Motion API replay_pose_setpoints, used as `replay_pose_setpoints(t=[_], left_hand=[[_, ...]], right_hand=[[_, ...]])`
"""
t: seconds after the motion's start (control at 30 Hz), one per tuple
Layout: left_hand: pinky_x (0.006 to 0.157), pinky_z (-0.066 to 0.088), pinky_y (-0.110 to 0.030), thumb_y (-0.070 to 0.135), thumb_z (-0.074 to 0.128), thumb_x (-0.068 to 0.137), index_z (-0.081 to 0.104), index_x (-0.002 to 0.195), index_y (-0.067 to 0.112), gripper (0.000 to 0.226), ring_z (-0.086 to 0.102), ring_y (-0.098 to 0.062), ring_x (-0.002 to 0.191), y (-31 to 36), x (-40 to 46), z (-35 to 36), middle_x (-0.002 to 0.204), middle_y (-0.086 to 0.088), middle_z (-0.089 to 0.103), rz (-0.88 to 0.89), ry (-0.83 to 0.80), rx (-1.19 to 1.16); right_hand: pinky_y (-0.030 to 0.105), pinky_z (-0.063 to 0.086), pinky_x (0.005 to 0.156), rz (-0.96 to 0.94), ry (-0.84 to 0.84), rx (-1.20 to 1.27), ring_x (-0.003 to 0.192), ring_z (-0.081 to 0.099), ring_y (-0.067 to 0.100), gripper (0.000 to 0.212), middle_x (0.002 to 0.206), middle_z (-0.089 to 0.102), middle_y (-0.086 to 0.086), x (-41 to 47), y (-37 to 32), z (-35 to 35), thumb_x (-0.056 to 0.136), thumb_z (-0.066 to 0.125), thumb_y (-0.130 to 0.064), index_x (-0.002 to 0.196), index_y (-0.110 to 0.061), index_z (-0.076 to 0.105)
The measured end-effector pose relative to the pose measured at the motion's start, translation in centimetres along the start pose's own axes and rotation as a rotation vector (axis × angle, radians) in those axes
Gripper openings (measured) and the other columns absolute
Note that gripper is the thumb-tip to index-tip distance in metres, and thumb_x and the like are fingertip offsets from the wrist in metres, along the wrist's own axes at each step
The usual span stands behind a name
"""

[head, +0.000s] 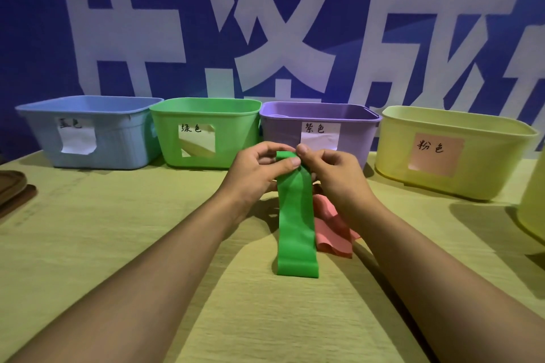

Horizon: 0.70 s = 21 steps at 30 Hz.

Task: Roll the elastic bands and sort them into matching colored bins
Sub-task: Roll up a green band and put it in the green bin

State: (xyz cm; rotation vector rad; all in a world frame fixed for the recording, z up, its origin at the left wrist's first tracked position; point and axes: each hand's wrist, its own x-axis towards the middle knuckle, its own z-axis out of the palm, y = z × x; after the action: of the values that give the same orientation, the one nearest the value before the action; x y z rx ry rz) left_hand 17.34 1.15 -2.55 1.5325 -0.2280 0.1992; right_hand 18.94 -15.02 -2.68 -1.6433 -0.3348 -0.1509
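Both bare forearms reach in from the lower corners and converge toward the middle, wrists angled inward. The left hand (253,169) is raised off the counter, back of the hand facing the camera, fingers curled over, thumb laid forward and pinching the top edge of the green band (296,215). The right hand (330,174) comes in to meet it, knuckles up, index fingertip and thumb pressed close against the left thumb at that same top edge, the remaining fingers curled loosely underneath. The two hands touch at the fingertips. Both wrists sit roughly level, the forearms sloping down toward the camera.
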Motion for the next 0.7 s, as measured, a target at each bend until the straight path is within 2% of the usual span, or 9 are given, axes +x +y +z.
replay_pose_setpoints(t=[0.1, 0.2, 0.3, 0.4, 0.5, 0.57, 0.63, 0.7], left_hand=[[0.087, 0.062, -0.044, 0.023, 0.075, 0.091, 0.07, 0.114, 0.006, 0.028, 0.077, -0.03, 0.096, 0.2, -0.2, 0.2, 0.102, -0.014, 0.078, -0.023, -0.011, -0.032], [0.096, 0.058, -0.048, 0.045, 0.07, 0.092, 0.075, 0.108, 0.005, 0.043, 0.076, -0.033, 0.098, 0.1, -0.1, 0.1, 0.1, -0.014, 0.079, -0.08, -0.002, -0.009], [0.102, 0.053, -0.055, 0.069, 0.065, 0.086, 0.081, 0.095, 0.012, 0.06, 0.076, -0.033, 0.097, -0.5, 0.2, -0.1, 0.095, -0.012, 0.079, -0.116, 0.018, 0.103], [0.101, 0.054, -0.057, 0.065, 0.064, 0.09, 0.081, 0.095, 0.012, 0.056, 0.077, -0.032, 0.093, -0.5, 0.3, 0.0, 0.093, -0.013, 0.079, -0.099, 0.03, 0.109], [0.1, 0.055, -0.056, 0.055, 0.066, 0.093, 0.08, 0.099, 0.01, 0.047, 0.076, -0.034, 0.094, -0.4, 0.2, 0.0, 0.095, -0.015, 0.079, -0.07, 0.022, 0.071], [0.1, 0.054, -0.059, 0.053, 0.07, 0.091, 0.08, 0.097, 0.011, 0.043, 0.075, -0.037, 0.096, -0.6, 0.3, -0.1, 0.096, -0.015, 0.079, -0.048, 0.034, 0.061], [0.099, 0.053, -0.062, 0.051, 0.074, 0.088, 0.08, 0.091, 0.012, 0.04, 0.073, -0.042, 0.098, -0.9, 0.4, -0.1, 0.095, -0.017, 0.078, -0.027, 0.042, 0.061], [0.1, 0.053, -0.061, 0.042, 0.075, 0.091, 0.078, 0.089, 0.01, 0.032, 0.073, -0.043, 0.099, -0.9, 0.5, 0.0, 0.095, -0.017, 0.078, -0.012, 0.037, 0.056]], right_hand=[[0.028, 0.06, 0.067, -0.028, -0.012, 0.024, 0.076, 0.074, 0.015, 0.033, 0.086, 0.077, 0.008, 0.1, 0.0, -0.1, 0.096, 0.068, -0.036, 0.097, -0.004, 0.075], [0.035, 0.063, 0.078, -0.045, -0.043, 0.045, 0.089, 0.076, 0.022, 0.026, 0.094, 0.078, 0.009, 0.1, 0.2, -0.1, 0.094, 0.071, -0.03, 0.101, -0.005, 0.075], [0.033, 0.062, 0.078, -0.061, -0.058, 0.064, 0.086, 0.075, 0.019, 0.022, 0.091, 0.078, 0.008, 0.1, 0.1, 0.1, 0.093, 0.073, -0.023, 0.102, -0.003, 0.074], [0.028, 0.061, 0.075, -0.067, -0.07, 0.086, 0.084, 0.074, 0.016, 0.023, 0.091, 0.078, 0.007, 0.0, 0.1, 0.0, 0.092, 0.073, -0.021, 0.106, -0.001, 0.073], [0.033, 0.062, 0.08, -0.048, -0.088, 0.113, 0.09, 0.074, 0.019, 0.025, 0.098, 0.077, 0.009, 0.0, 0.3, 0.0, 0.093, 0.072, -0.024, 0.108, -0.004, 0.073], [0.033, 0.061, 0.08, -0.007, -0.101, 0.148, 0.088, 0.074, 0.02, 0.03, 0.095, 0.077, 0.006, 0.0, 0.3, 0.1, 0.095, 0.068, -0.034, 0.108, -0.007, 0.072], [0.031, 0.06, 0.075, 0.048, -0.083, 0.144, 0.08, 0.073, 0.02, 0.045, 0.088, 0.076, 0.006, -0.2, 0.1, 0.1, 0.096, 0.062, -0.049, 0.106, -0.006, 0.072], [0.029, 0.057, 0.068, 0.089, -0.055, 0.081, 0.071, 0.069, 0.018, 0.056, 0.076, 0.074, 0.004, -0.3, 0.0, 0.1, 0.096, 0.055, -0.06, 0.093, -0.007, 0.074]])
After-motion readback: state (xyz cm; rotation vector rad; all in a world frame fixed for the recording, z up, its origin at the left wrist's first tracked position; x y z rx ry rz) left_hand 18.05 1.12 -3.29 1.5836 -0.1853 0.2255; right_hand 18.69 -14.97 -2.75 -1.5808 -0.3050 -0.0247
